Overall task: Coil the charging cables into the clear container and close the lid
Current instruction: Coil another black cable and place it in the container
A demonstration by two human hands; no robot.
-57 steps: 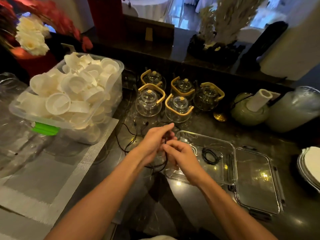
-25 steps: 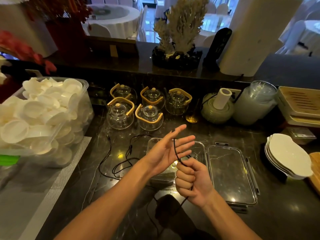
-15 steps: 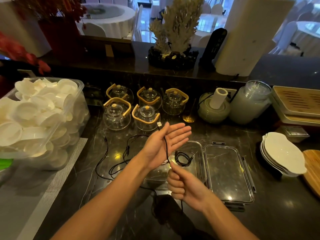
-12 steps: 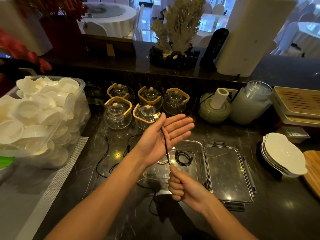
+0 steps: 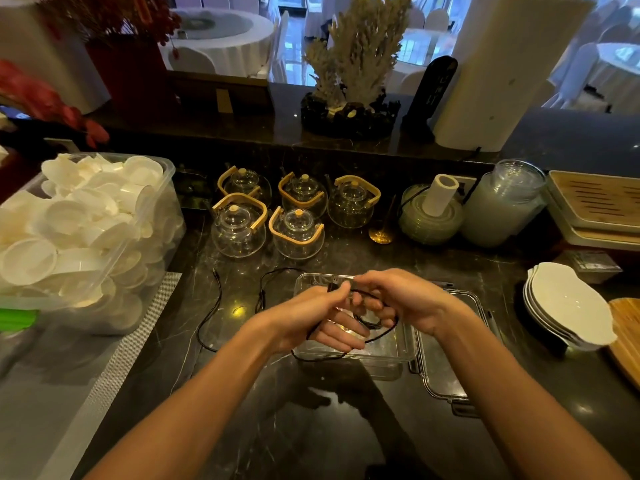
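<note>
My left hand [image 5: 311, 317] and my right hand [image 5: 398, 299] meet above the clear container [image 5: 311, 282] on the dark counter. Both pinch a thin black cable [image 5: 384, 336] that loops around the left fingers and sags over the container's near side. A small coiled black cable [image 5: 370, 323] lies inside the container, partly hidden by my fingers. The clear lid [image 5: 446, 375] lies flat to the right of the container, hinged to it. Two more black cables [image 5: 211, 313] trail loose on the counter to the left.
Several glass teapots [image 5: 298, 233] with wooden handles stand behind the container. A big plastic bin of white cups [image 5: 86, 230] sits at left on a grey mat. White dishes [image 5: 568, 303], a wooden board and a green jar [image 5: 429, 220] are at right.
My left hand was raised, palm open, with the cable across it. Now both hands have come down together over the container, the right hand up beside the left, with the cable looped.
</note>
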